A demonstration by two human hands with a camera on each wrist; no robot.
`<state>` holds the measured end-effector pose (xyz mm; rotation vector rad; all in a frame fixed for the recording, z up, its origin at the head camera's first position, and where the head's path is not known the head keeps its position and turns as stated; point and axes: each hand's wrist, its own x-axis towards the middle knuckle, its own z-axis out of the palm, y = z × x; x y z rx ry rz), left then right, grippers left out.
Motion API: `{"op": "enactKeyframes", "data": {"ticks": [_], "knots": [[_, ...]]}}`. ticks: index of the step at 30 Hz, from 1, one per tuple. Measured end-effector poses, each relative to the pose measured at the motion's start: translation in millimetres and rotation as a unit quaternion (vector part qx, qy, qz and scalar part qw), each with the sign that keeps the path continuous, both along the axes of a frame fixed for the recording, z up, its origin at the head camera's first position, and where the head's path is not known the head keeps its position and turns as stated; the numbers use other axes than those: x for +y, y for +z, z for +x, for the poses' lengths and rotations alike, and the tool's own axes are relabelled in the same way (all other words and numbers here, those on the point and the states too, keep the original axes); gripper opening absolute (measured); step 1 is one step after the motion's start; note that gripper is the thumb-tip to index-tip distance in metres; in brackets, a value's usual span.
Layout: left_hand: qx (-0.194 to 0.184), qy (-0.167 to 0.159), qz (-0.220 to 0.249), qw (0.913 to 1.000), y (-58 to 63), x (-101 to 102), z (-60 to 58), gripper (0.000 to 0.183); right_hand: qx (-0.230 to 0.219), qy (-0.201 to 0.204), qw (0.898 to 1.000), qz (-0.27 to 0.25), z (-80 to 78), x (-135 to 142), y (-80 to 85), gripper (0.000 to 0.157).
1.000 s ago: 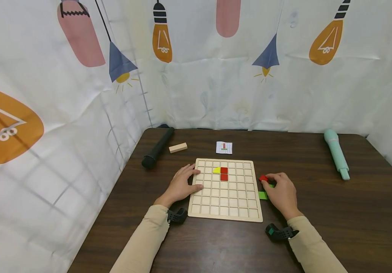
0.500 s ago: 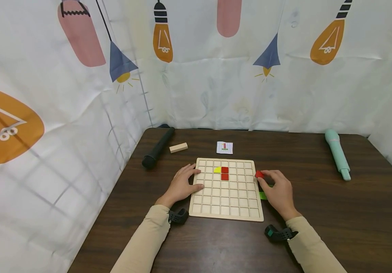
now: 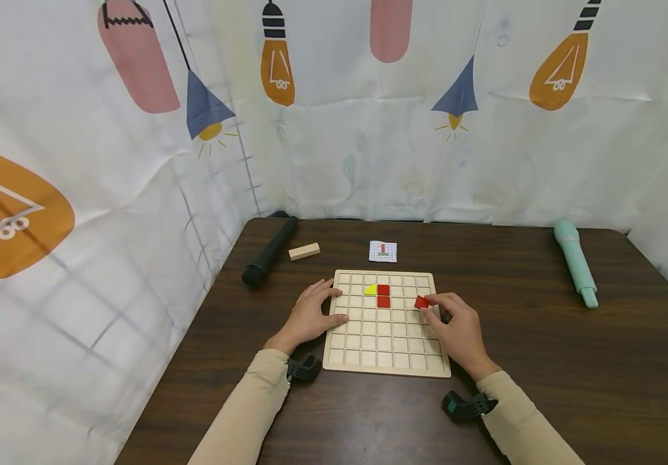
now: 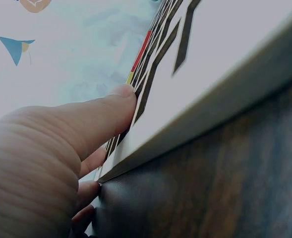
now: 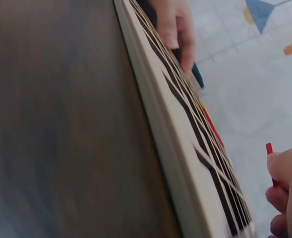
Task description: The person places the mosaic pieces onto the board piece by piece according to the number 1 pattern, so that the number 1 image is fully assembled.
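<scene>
A square wooden grid board (image 3: 384, 352) lies on the dark table. Two red square tiles (image 3: 383, 301) and a yellow piece (image 3: 371, 290) with a slanted edge sit in its cells. My left hand (image 3: 306, 314) rests at the board's left edge, its thumb (image 4: 121, 99) and a fingertip on the top face. Between thumb and fingertips, my right hand (image 3: 456, 323) pinches another red tile (image 3: 421, 302), tilted, over the right part of the board. That thin red tile (image 5: 274, 178) appears edge-on above the board in the right wrist view.
Behind the board lie a small card (image 3: 383, 251) with a coloured grid pattern and a pale wooden block (image 3: 303, 252). A black cylinder (image 3: 270, 252) lies back left, a mint-green stick-shaped object (image 3: 575, 261) back right. A patterned curtain (image 3: 334, 161) hangs behind the table.
My right hand has moved left with the red tile, from beside the board to over its right columns. Green pieces seen earlier beside the board are hidden now. My left hand stays put.
</scene>
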<state>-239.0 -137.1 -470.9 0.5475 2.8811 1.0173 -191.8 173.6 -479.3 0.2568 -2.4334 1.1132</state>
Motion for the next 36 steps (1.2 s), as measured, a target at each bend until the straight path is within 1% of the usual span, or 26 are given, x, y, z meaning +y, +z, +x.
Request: {"op": "enactKeyframes", "data": {"ticks": [4,7,15,24,30,36], "knots": [[0.0,0.0,0.007,1.0,0.6,-0.3,0.6,0.056,-0.01,0.025,1.0,0.0,1.1,-7.3,-0.2,0.026],[0.001,0.001,0.008,1.0,0.0,-0.7,0.3,0.056,-0.005,0.035,0.999,0.004,0.1,-11.9,-2.2,0.026],[0.002,0.007,0.003,1.0,-2.5,-1.6,-0.7,0.056,-0.015,0.059,0.998,0.011,-2.0,-24.6,-4.3,0.026],[-0.004,0.003,0.008,1.0,-1.8,-1.1,0.1,0.056,-0.001,0.073,0.997,0.02,-6.3,-38.1,-3.6,0.025],[-0.005,0.004,0.006,1.0,-2.1,0.0,-0.6,0.056,-0.023,0.086,0.996,0.031,-7.3,-42.1,-3.5,0.023],[-0.005,0.006,0.005,1.0,-1.9,0.6,-1.2,0.055,-0.044,0.086,0.995,0.036,-7.1,-47.3,-1.3,0.024]]}}
